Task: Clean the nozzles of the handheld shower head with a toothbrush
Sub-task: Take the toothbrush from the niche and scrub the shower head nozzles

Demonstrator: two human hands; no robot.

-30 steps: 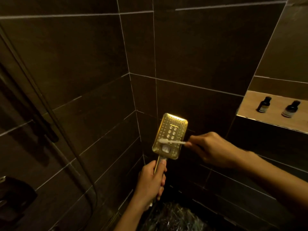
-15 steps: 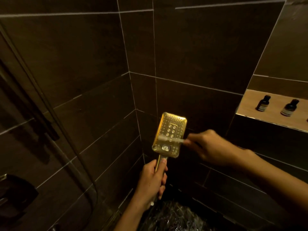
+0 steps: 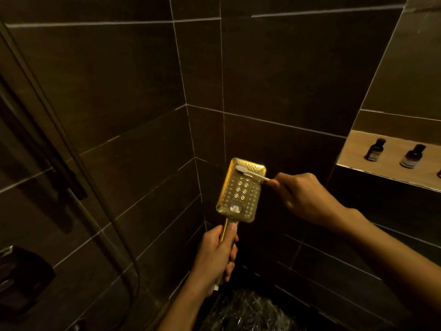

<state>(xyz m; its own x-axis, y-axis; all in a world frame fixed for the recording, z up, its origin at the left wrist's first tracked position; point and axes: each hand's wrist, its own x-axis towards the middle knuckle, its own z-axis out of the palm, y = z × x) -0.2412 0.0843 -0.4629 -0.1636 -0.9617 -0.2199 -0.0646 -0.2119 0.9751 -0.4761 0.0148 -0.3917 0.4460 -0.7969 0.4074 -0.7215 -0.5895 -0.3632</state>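
A gold rectangular shower head (image 3: 241,197) stands upright in the middle of the view, its nozzle face towards me. My left hand (image 3: 214,256) is wrapped around its handle from below. My right hand (image 3: 307,199) comes in from the right and grips a white toothbrush (image 3: 250,173) by the handle. The brush head lies across the top row of nozzles, near the upper left corner of the face.
Dark tiled walls meet in a corner right behind the shower head. A lit niche (image 3: 353,155) at the right holds small dark bottles (image 3: 374,149). A hose (image 3: 71,149) curves down the left side past a dark fitting (image 3: 21,280). A shiny dark bag (image 3: 248,311) lies below.
The toothbrush has moved up the face, from the lower nozzles near the button to the top row. My right hand rose with it. The left hand keeps its hold on the handle.
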